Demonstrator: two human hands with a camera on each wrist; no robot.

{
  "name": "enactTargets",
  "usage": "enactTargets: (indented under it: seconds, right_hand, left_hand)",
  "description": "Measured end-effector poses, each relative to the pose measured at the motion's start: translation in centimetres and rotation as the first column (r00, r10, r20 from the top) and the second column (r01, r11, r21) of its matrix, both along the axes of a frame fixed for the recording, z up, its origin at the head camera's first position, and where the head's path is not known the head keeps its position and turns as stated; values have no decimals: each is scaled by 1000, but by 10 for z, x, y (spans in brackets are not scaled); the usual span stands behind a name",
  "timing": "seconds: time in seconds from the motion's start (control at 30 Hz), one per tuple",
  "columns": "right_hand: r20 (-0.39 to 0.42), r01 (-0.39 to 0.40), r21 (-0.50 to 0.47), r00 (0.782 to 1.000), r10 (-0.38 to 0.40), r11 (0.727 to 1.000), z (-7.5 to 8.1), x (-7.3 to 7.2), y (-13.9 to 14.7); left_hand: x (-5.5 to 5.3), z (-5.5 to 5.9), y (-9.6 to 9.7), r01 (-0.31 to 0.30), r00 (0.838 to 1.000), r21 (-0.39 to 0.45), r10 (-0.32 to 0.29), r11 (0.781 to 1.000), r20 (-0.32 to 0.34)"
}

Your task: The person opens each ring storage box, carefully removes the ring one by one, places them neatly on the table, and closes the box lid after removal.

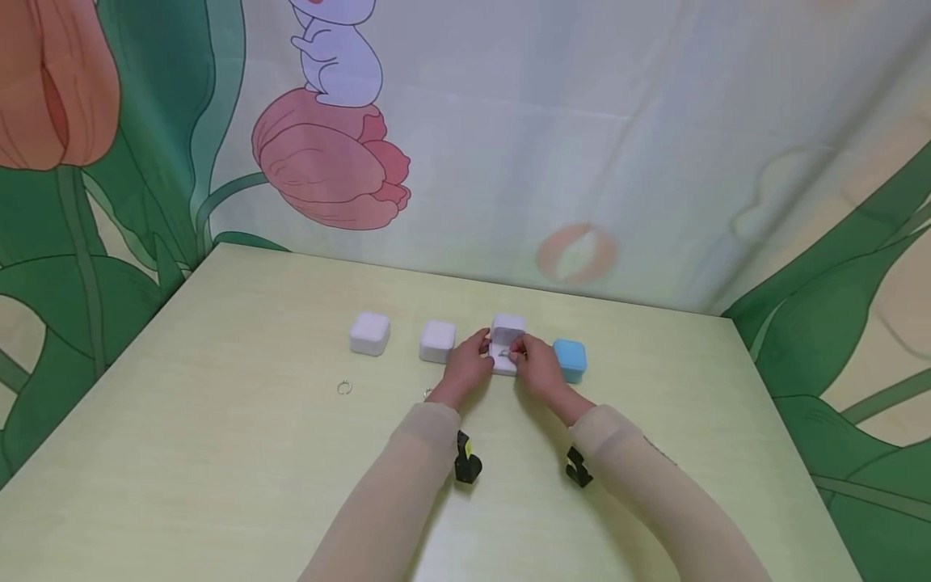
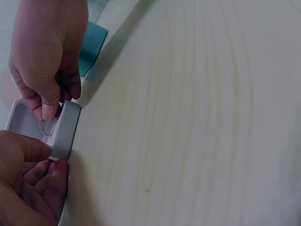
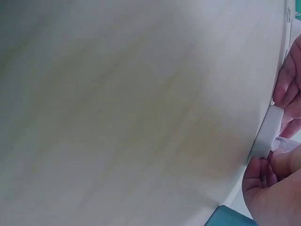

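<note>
An open white ring box (image 1: 507, 325) stands with its lid raised between the two hands. My left hand (image 1: 468, 370) grips its left side, the thumb on the box's edge and the fingers along the outside in the left wrist view. Between thumb and fingertips, my right hand (image 1: 540, 369) pinches a silver ring (image 2: 43, 128), which looks beaded or stone-set along its band. That ring sits right at the box's inner cushion, partly covered by the fingertips. The right wrist view shows the box's front wall (image 3: 268, 133) with the ring just behind it.
Left of the hands stand two closed white boxes, one farther left (image 1: 369, 334) and one nearer (image 1: 437, 341). A closed blue box (image 1: 570, 360) is beside the right hand. One loose ring (image 1: 345, 387) lies on the table (image 1: 240, 420); another (image 1: 427, 394) shows by the left wrist.
</note>
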State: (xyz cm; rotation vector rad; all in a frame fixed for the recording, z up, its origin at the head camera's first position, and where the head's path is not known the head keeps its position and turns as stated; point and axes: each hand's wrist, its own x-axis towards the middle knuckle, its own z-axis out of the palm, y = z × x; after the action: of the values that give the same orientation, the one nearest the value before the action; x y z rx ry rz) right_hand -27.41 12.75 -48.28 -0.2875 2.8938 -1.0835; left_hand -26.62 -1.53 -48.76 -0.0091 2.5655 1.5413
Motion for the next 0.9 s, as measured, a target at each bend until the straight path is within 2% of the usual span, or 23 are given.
enactTargets:
  seconds: [0.6, 0.9]
  right_hand:
    - [14, 15, -25, 1000, -15, 1000, 1, 1, 0]
    - [11, 23, -33, 1000, -23, 999, -1, 1, 0]
  left_hand:
    - [2, 1, -1, 8, 1000, -16, -8, 1000, -12]
    - [-1, -1, -2, 21, 1000, -28, -21, 999, -12]
